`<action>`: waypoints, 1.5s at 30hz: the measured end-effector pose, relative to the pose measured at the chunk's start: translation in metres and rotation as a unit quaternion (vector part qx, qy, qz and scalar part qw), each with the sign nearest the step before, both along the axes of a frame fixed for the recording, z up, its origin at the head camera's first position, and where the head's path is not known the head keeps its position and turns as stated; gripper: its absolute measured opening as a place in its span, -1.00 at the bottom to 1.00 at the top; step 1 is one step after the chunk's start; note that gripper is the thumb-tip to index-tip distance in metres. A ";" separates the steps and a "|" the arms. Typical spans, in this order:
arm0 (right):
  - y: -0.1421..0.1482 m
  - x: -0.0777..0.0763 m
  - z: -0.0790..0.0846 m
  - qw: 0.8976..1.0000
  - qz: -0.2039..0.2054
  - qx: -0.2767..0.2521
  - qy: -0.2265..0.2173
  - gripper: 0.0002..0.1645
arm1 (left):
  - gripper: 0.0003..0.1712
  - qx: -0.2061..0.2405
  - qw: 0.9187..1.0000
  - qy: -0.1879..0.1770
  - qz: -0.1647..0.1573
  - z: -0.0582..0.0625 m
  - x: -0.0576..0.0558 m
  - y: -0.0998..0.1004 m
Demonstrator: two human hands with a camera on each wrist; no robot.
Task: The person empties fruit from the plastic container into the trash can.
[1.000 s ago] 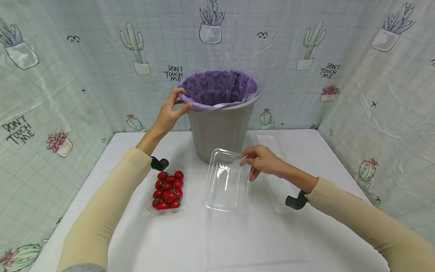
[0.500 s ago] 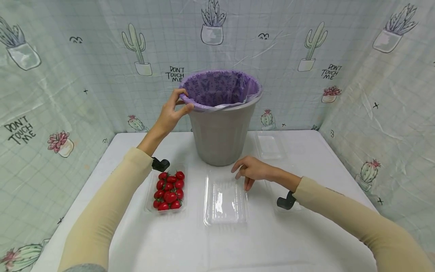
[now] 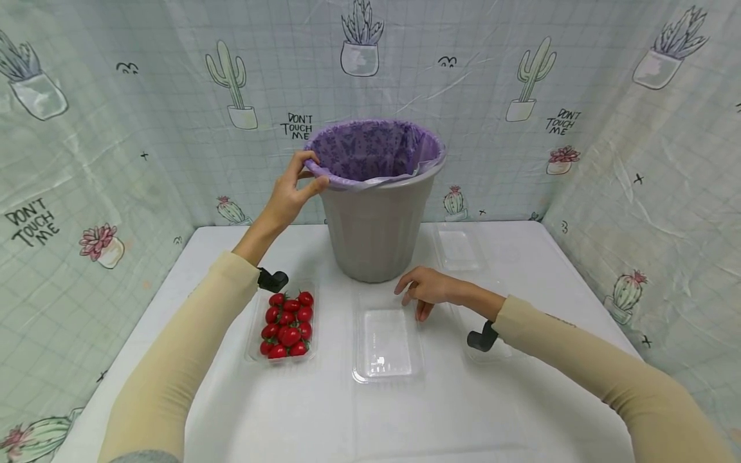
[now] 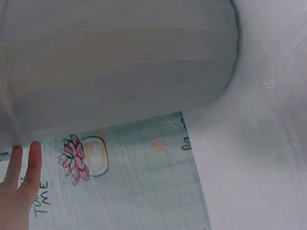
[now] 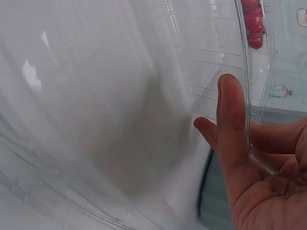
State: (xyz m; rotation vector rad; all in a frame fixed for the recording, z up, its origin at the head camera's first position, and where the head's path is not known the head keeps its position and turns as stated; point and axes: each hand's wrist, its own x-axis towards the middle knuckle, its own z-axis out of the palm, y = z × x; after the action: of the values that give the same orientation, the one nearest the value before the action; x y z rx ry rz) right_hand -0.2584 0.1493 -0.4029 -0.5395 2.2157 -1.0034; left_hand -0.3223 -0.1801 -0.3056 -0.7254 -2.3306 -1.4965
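My left hand (image 3: 295,180) grips the near-left rim of a grey trash can (image 3: 373,225) lined with a purple patterned bag (image 3: 370,145). Two of its fingers (image 4: 33,167) show against the can's side in the left wrist view. My right hand (image 3: 425,292) pinches the far-right edge of a clear plastic container (image 3: 418,370), which lies in front of the can. The container's rim (image 5: 247,81) passes between my fingers in the right wrist view. Red cherry tomatoes (image 3: 286,325) fill another clear container (image 3: 252,352) on the left.
Beyond my right hand, a clear plastic container (image 3: 460,249) lies at the back right of the white table (image 3: 440,418). Another clear one (image 3: 483,357) is partly hidden under my right wrist. A cactus-print curtain (image 3: 278,77) encloses the back and sides.
My right hand has lowered the tilted clear container, which now lies flatter and nearer the front, and that hand has moved slightly down and left. My left hand stays on the rim.
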 end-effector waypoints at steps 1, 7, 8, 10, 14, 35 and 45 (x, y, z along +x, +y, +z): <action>0.000 0.000 -0.001 1.000 0.000 0.001 0.000 -0.55 | -0.20 0.000 1.000 0.000 -0.001 0.000 0.000 0.000; 0.002 -0.003 -0.004 1.000 0.000 0.004 0.007 -0.56 | -0.23 0.000 1.000 0.003 -0.001 0.001 -0.001 0.001; 0.002 -0.004 -0.005 1.000 0.001 0.004 0.009 -0.56 | -0.23 -0.001 1.000 0.003 -0.001 0.001 -0.001 0.001; 0.003 -0.004 -0.005 1.000 0.002 0.006 0.015 -0.57 | -0.22 -0.001 1.000 0.002 -0.001 0.001 -0.001 0.001; 0.003 -0.004 -0.007 1.000 0.000 0.010 0.026 -0.57 | -0.21 0.000 1.000 0.001 0.001 0.001 0.000 0.002; 0.003 0.001 0.036 0.959 -0.035 0.104 0.260 -0.69 | -0.28 -0.022 0.999 -0.033 -0.011 0.007 -0.003 -0.001; -0.043 0.005 0.046 0.952 0.025 0.048 0.302 -0.71 | -0.34 -0.029 0.998 -0.059 -0.015 0.008 -0.003 -0.008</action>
State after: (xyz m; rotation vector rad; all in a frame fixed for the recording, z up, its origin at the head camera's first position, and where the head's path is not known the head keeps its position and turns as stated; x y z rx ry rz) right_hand -0.2530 0.1065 -0.3569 -0.9517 2.7448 -0.7611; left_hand -0.3253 -0.1880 -0.2977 -0.7076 -2.4700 -1.5306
